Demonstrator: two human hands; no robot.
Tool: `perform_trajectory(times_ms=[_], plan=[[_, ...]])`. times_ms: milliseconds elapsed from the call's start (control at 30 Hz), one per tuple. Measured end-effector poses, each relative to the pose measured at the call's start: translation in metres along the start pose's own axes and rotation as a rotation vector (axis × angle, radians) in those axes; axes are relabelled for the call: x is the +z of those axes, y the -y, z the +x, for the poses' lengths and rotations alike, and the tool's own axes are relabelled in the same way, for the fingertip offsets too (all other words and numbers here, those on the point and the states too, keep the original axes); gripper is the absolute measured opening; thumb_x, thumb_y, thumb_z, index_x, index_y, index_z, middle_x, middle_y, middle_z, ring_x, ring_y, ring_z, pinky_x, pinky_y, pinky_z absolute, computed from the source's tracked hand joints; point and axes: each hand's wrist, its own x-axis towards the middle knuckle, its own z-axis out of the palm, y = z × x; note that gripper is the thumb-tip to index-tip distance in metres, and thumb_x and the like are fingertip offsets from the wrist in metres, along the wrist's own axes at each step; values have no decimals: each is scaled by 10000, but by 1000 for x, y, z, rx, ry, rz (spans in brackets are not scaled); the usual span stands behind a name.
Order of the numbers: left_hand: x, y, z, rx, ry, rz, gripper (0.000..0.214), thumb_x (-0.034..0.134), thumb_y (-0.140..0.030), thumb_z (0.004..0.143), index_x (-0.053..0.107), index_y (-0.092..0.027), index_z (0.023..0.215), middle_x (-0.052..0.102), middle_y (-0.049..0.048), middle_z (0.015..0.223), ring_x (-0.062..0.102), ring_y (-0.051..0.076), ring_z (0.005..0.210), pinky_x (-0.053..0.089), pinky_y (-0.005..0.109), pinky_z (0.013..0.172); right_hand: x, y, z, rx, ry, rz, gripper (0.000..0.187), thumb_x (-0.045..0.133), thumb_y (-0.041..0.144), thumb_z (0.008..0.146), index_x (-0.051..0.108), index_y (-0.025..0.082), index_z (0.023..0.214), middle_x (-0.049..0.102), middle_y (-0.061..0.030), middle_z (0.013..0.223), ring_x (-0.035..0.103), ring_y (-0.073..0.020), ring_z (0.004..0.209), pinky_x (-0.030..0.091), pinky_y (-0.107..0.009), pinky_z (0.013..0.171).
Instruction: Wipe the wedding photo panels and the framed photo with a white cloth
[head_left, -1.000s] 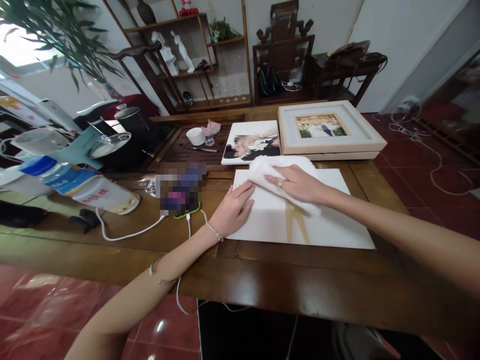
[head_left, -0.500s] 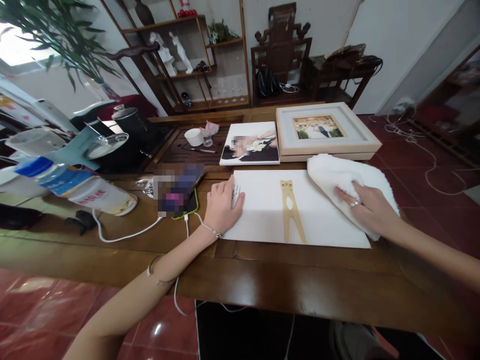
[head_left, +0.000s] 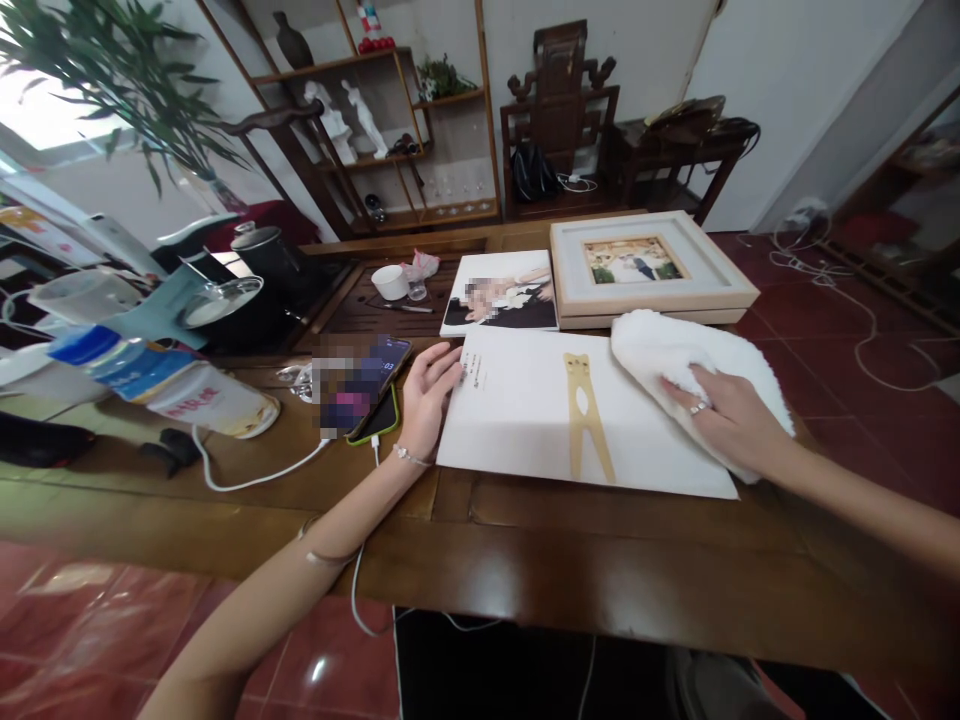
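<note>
A white picture panel (head_left: 517, 410) lies with its back up in front of me, a gold, two-legged stand piece (head_left: 580, 400) on it and small print near its left edge. My left hand (head_left: 427, 400) is at that left edge, fingers bent against it and the edge slightly raised; the fingertips are partly hidden. At the panel's right side, my right hand (head_left: 724, 410) is closed on a bunched white towel (head_left: 660, 350). The towel covers the panel's right end and spreads past it.
Behind the panel stand a photo panel (head_left: 502, 295) and a wooden picture frame (head_left: 720, 265). To the left are phones (head_left: 382, 375) with a white cable (head_left: 262, 475), a bottle (head_left: 202, 390), a white cup (head_left: 390, 282) and a dark kettle (head_left: 262, 250).
My left hand has slid off the panel's top face to its left edge, which has risen a little. My right hand stays on the towel, almost unmoved.
</note>
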Motion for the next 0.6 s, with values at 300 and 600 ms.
perform_trajectory(times_ms=[300,600], plan=[[-7,-11,1,-380,315,-444,595,318,-529,895,506,-87,1247,690,136,1057,616,319,1071,483,431,889,27,79,-23,-561,-19,-148,387,441,477,879,603,137,966,290,-251,1447,179,-399,1366,171,-661,1033],[-8,-16,2,-562,165,-842,472,365,-465,908,605,-138,1150,715,73,1012,642,300,1026,491,396,900,31,102,-39,-740,-76,-250,151,653,175,692,578,118,810,235,-297,1456,157,-480,1335,230,-714,983]])
